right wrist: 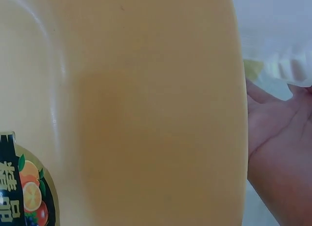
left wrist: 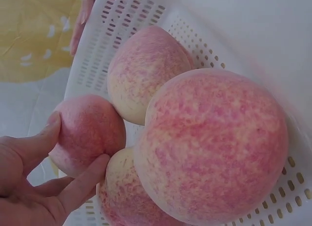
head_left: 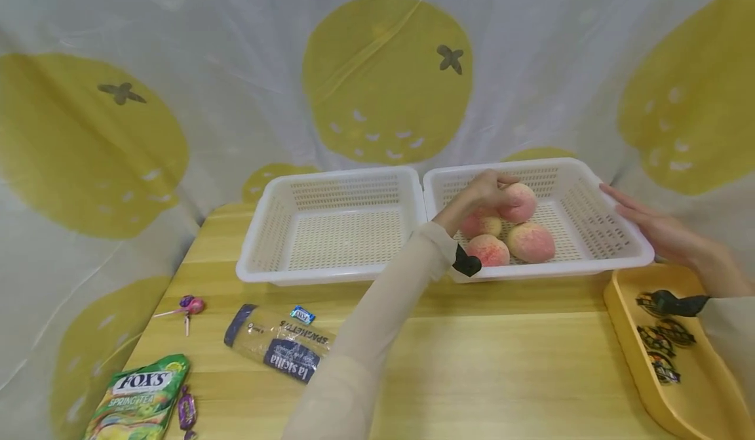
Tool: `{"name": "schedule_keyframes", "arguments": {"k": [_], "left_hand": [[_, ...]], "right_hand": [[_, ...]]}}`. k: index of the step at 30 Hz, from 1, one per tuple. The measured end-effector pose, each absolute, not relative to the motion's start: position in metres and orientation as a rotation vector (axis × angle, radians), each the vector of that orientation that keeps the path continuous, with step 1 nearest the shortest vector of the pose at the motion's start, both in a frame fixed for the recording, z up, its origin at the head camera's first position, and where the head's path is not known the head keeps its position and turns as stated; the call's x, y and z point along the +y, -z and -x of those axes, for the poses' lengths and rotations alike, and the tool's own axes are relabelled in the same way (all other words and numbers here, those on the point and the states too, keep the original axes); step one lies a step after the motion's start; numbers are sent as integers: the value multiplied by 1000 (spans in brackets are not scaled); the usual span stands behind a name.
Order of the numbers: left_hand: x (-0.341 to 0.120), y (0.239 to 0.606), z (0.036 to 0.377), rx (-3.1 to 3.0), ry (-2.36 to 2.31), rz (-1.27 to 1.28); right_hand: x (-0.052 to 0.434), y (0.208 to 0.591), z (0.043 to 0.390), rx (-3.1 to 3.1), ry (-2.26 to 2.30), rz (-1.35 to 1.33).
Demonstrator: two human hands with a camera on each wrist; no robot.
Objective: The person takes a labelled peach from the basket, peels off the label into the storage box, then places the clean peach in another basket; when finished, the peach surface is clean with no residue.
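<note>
My left hand (head_left: 488, 189) reaches into the right white basket (head_left: 590, 266). Its thumb and fingers pinch a pink peach (head_left: 522, 204), which the left wrist view also shows gripped at the side. Around it in the basket are several more peaches, among them a yellowish-pink one (head_left: 531, 242) and a redder one (head_left: 488, 250); another is partly hidden under the hand. At the basket's right end, my right hand (head_left: 666, 230) touches the outer wall and rim with fingers extended. The right wrist view shows that palm (right wrist: 282, 128) beyond a yellow tray wall, fingers mostly hidden.
Left of the peaches stands a second white basket (head_left: 330, 272). The yellow tray (head_left: 634, 355) at right holds several dark wrapped pieces. A spaghetti packet (head_left: 283, 341), small blue sachet (head_left: 303, 314), lollipops (head_left: 194, 305), purple-wrapped candy (head_left: 187, 408) and green Fox's bag (head_left: 138, 400) lie nearer.
</note>
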State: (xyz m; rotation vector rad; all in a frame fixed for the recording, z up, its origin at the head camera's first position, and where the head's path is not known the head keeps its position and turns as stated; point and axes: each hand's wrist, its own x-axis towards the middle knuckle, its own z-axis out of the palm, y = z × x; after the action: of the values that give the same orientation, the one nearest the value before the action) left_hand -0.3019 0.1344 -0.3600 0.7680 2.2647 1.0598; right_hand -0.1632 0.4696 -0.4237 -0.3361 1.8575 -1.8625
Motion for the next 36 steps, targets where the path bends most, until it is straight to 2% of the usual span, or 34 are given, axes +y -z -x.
{"name": "schedule_keyframes", "arguments": {"k": [12,20,26,31,36], "left_hand": [[131,359,301,2058,-1008,-613],[115,345,312,2029,-963,-749],[72,333,323,1999,-1015,-848],[22,329,321,2033,-1086,-895],[-27,321,308,2212,-986,-944]], "right_hand": [[462,423,170,1919,1824,274],[464,423,177,1858,1893,284],[466,412,184,2330,1461,101],[462,392,185,2431,1091,62],[425,355,180,2516,871,20]]}}
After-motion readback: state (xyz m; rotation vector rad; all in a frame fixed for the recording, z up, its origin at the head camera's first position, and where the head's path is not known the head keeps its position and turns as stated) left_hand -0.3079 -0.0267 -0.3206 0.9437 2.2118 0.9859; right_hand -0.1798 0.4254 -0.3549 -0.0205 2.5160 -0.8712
